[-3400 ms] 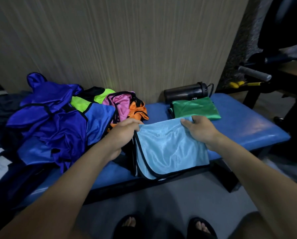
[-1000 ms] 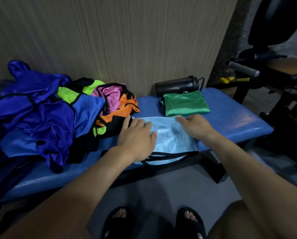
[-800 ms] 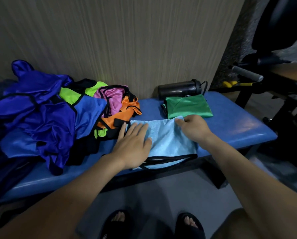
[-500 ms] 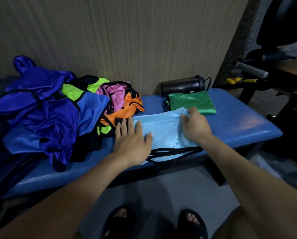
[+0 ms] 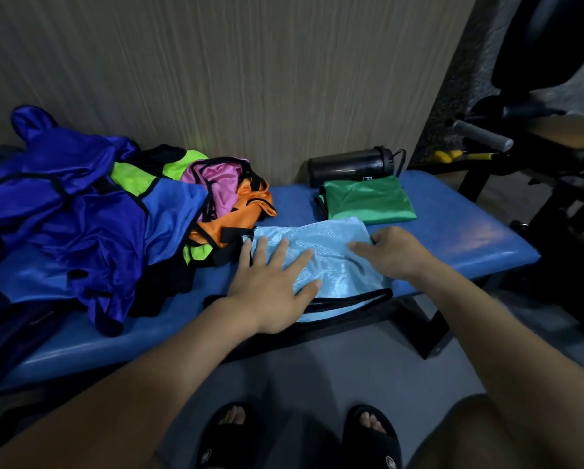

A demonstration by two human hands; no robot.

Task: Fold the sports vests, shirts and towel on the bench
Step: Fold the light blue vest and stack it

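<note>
Far left, a heap of unfolded vests (image 5: 91, 214) is sprawling over the blue worktop (image 5: 460, 238): deep blue ones, then lime, pink and orange with black trim, all bunched against the wall. No print is showing on any of them.

Moving in, the left hand (image 5: 270, 286) is lying flat, fingers spread and straight, pressing down on the left half of the light blue vest (image 5: 328, 262). That vest is sitting at the front edge of the worktop, folded over, with its long axis running left to right along the bench and its black-trimmed edge hanging a little past the front lip towards the person.

Next, the right hand (image 5: 395, 255) is resting on the vest's right side, fingers pointing left across the cloth, loosely bent rather than gripping; nothing is pinched that I can see.

Just behind it, a folded green vest (image 5: 368, 199) is lying flat, nearly touching the blue one's far edge. Behind that, a dark shaker bottle (image 5: 350, 165) is lying on its side along the wall, cap pointing right; a white letter is peeking out above the green cloth, too cut off to read.

Down below, black slides (image 5: 372, 438) are carrying small round logos, unreadable.
</note>
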